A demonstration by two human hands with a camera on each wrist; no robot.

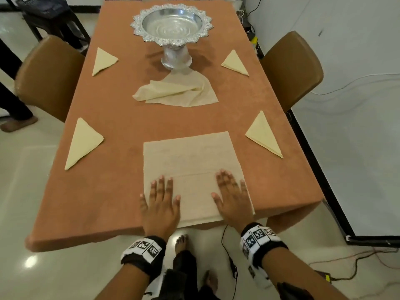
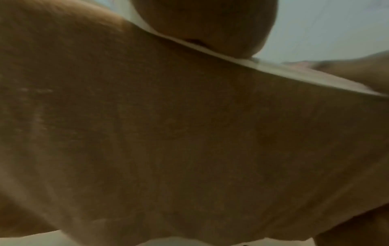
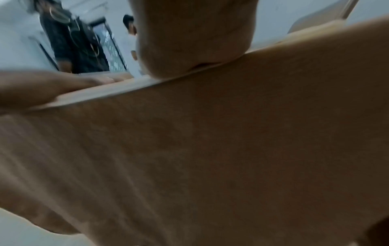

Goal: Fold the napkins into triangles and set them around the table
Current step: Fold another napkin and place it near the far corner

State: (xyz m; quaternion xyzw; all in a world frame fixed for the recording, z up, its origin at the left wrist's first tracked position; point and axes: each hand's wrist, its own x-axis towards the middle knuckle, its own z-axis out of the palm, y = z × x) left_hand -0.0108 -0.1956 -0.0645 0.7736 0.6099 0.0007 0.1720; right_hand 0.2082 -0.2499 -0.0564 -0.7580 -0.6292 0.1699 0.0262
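Two hands, left hand [image 1: 160, 204] and right hand [image 1: 232, 197], lie flat on the open napkin [image 1: 190, 156] at lower centre; four folded triangles [image 1: 83, 142] flank it; loose napkins [image 1: 175, 92], perhaps two, sit below the pedestal bowl [image 1: 171, 24] at top.

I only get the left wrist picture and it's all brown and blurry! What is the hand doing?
Observer: The left hand lies flat, fingers spread, on a square napkin at the near table edge.
Child: Is the other hand helping?
Observer: Yes, the right hand presses flat on the same napkin, nearer its right side.
Child: Are any triangles done?
Observer: Four folded triangles lie on the table, two along each long side.
Child: Any napkins left?
Observer: One loose napkin lies crumpled in the middle, just in front of a silver bowl.
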